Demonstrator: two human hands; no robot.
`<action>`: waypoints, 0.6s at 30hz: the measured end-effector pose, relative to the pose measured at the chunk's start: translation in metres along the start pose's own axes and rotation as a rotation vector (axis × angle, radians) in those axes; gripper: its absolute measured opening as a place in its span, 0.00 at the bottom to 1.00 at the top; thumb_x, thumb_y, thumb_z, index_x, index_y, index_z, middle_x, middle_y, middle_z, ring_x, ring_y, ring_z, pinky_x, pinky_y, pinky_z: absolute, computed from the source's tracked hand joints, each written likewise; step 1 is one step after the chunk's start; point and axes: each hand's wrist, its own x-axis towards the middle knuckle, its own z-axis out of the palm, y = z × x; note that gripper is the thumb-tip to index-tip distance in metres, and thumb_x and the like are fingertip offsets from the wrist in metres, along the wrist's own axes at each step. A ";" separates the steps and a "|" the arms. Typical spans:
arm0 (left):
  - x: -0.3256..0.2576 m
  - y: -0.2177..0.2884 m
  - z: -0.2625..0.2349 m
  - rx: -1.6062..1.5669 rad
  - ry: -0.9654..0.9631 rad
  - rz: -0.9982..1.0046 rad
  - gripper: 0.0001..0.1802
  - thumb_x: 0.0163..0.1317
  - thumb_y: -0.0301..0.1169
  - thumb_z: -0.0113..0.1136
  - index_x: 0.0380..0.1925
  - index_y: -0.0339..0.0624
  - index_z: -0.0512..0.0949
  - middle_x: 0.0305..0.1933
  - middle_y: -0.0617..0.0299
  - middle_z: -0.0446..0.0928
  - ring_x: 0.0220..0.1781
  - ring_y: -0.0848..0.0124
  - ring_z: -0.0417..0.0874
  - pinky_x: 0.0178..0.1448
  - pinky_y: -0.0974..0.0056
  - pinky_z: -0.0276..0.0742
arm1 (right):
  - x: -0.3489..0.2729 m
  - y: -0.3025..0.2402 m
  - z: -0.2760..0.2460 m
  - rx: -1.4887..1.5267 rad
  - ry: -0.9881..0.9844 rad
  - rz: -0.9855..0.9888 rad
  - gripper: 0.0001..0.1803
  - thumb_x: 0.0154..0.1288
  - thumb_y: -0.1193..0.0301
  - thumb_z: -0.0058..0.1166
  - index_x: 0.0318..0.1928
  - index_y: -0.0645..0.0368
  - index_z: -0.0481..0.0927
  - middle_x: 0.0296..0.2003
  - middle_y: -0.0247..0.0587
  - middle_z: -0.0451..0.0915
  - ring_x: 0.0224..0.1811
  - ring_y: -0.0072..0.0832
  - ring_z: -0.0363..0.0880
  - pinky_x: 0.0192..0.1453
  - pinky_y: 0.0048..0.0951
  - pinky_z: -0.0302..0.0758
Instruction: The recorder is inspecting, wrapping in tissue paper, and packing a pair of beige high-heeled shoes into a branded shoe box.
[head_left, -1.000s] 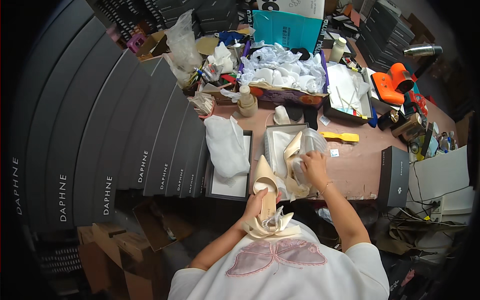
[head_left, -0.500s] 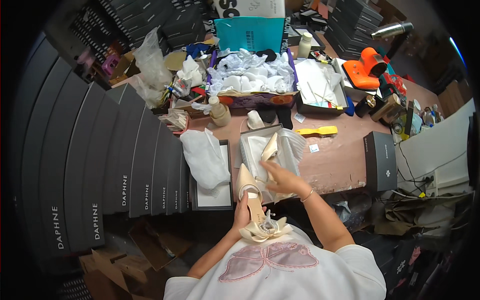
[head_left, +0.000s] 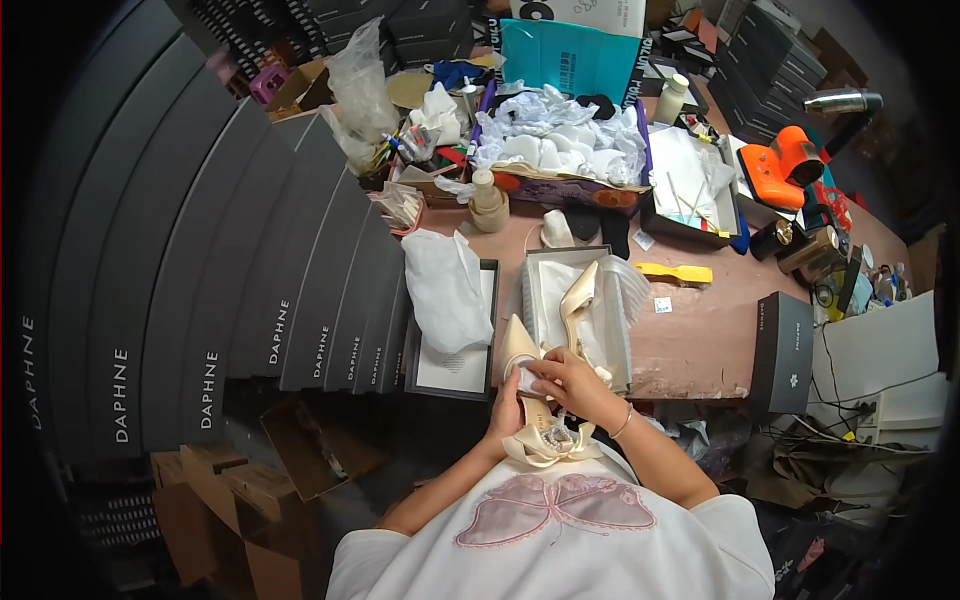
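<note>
Fingers point(head_left: 551, 374) have the cream shoe point(head_left: 517, 340) between them.

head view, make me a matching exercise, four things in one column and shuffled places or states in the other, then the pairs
1. left hand
2. right hand
3. unheld cream shoe
4. yellow tool

A. inside the open grey box
B. at the white padding in the opening of the held cream shoe
C. on the pink tabletop, right of the open grey box
D. gripping the held cream shoe

Pairs: 1-D, 2-B, 3-A, 4-C
</note>
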 end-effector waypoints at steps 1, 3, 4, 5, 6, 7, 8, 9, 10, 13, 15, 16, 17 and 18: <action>0.004 0.001 -0.001 0.047 -0.012 -0.009 0.29 0.70 0.55 0.41 0.55 0.42 0.67 0.48 0.56 0.74 0.46 0.65 0.79 0.50 0.62 0.78 | -0.001 0.004 0.001 -0.008 0.049 0.026 0.14 0.61 0.73 0.58 0.47 0.63 0.79 0.37 0.48 0.77 0.36 0.37 0.79 0.41 0.31 0.76; 0.010 0.003 -0.003 0.137 -0.033 -0.032 0.27 0.71 0.53 0.41 0.55 0.42 0.66 0.48 0.56 0.74 0.46 0.66 0.79 0.50 0.62 0.78 | -0.005 0.016 0.006 -0.023 0.144 0.085 0.15 0.61 0.74 0.58 0.49 0.64 0.78 0.38 0.46 0.76 0.36 0.34 0.80 0.36 0.30 0.78; 0.011 0.001 -0.003 0.181 -0.042 -0.046 0.26 0.71 0.52 0.41 0.56 0.42 0.66 0.48 0.56 0.74 0.46 0.66 0.79 0.50 0.63 0.78 | -0.010 0.016 0.008 0.109 0.188 0.089 0.14 0.59 0.72 0.61 0.45 0.63 0.79 0.34 0.45 0.75 0.32 0.38 0.79 0.35 0.31 0.76; 0.012 -0.003 -0.001 0.272 0.008 0.014 0.26 0.71 0.52 0.42 0.56 0.42 0.65 0.47 0.56 0.74 0.44 0.66 0.80 0.47 0.63 0.79 | -0.015 0.014 0.009 0.028 0.211 0.084 0.14 0.58 0.70 0.61 0.43 0.62 0.78 0.34 0.45 0.75 0.33 0.39 0.79 0.36 0.33 0.76; 0.015 -0.007 0.004 0.366 0.052 0.084 0.26 0.71 0.52 0.42 0.57 0.42 0.63 0.46 0.56 0.74 0.41 0.67 0.80 0.44 0.63 0.80 | -0.016 0.008 0.006 -0.056 0.234 0.072 0.13 0.57 0.69 0.62 0.41 0.61 0.78 0.35 0.45 0.75 0.35 0.41 0.79 0.38 0.35 0.76; 0.013 -0.011 0.015 0.461 0.095 0.147 0.27 0.71 0.51 0.43 0.57 0.42 0.62 0.45 0.56 0.74 0.39 0.67 0.81 0.41 0.63 0.81 | -0.021 0.005 0.004 -0.138 0.258 0.069 0.13 0.56 0.67 0.62 0.39 0.60 0.78 0.35 0.45 0.75 0.36 0.42 0.79 0.39 0.37 0.76; 0.010 -0.018 0.029 0.570 0.114 0.204 0.29 0.70 0.56 0.40 0.53 0.41 0.66 0.43 0.58 0.75 0.37 0.69 0.81 0.38 0.65 0.81 | -0.020 0.017 0.004 -0.252 0.329 0.140 0.17 0.54 0.65 0.64 0.43 0.58 0.77 0.36 0.46 0.75 0.38 0.44 0.78 0.41 0.38 0.75; 0.012 -0.017 0.035 0.517 0.035 0.079 0.31 0.69 0.58 0.38 0.52 0.41 0.67 0.42 0.58 0.76 0.36 0.70 0.81 0.37 0.66 0.80 | -0.020 0.017 -0.005 -0.263 0.388 0.140 0.21 0.53 0.64 0.65 0.46 0.58 0.75 0.36 0.47 0.75 0.39 0.45 0.78 0.43 0.39 0.75; 0.012 -0.014 0.035 0.466 -0.031 -0.053 0.32 0.69 0.60 0.37 0.51 0.41 0.68 0.41 0.59 0.76 0.35 0.70 0.81 0.36 0.67 0.80 | -0.021 0.017 -0.010 -0.266 0.445 0.146 0.25 0.52 0.63 0.66 0.49 0.57 0.74 0.37 0.48 0.75 0.39 0.46 0.78 0.44 0.40 0.75; 0.010 -0.015 0.054 0.542 -0.136 -0.245 0.42 0.63 0.70 0.26 0.48 0.43 0.72 0.36 0.60 0.77 0.28 0.72 0.81 0.30 0.70 0.79 | -0.040 0.028 -0.026 0.030 0.422 0.129 0.50 0.47 0.67 0.69 0.69 0.58 0.56 0.48 0.55 0.76 0.48 0.52 0.74 0.52 0.38 0.72; 0.013 -0.024 0.068 0.554 -0.217 -0.299 0.45 0.61 0.72 0.23 0.48 0.43 0.71 0.35 0.60 0.78 0.25 0.72 0.80 0.29 0.70 0.78 | -0.046 0.020 -0.043 0.077 0.418 0.366 0.48 0.49 0.73 0.65 0.70 0.59 0.55 0.53 0.58 0.74 0.51 0.51 0.74 0.55 0.38 0.71; 0.017 -0.029 0.082 0.555 -0.258 -0.258 0.47 0.60 0.73 0.22 0.48 0.43 0.72 0.34 0.60 0.78 0.25 0.73 0.80 0.28 0.71 0.78 | -0.049 0.017 -0.051 0.005 0.468 0.323 0.47 0.49 0.75 0.63 0.70 0.58 0.55 0.54 0.58 0.74 0.51 0.51 0.74 0.55 0.38 0.71; 0.019 -0.035 0.092 0.554 -0.297 -0.214 0.48 0.58 0.74 0.21 0.48 0.43 0.72 0.34 0.60 0.78 0.25 0.74 0.80 0.28 0.71 0.78 | -0.053 0.017 -0.058 -0.068 0.513 0.278 0.46 0.48 0.77 0.61 0.70 0.58 0.56 0.54 0.58 0.73 0.51 0.51 0.74 0.55 0.38 0.71; 0.030 -0.039 0.090 0.475 -0.446 -0.197 0.48 0.60 0.73 0.23 0.54 0.41 0.69 0.43 0.58 0.78 0.36 0.72 0.82 0.38 0.69 0.79 | -0.051 0.016 -0.071 -0.137 0.564 0.209 0.46 0.48 0.79 0.60 0.70 0.58 0.56 0.55 0.58 0.73 0.52 0.52 0.74 0.55 0.38 0.71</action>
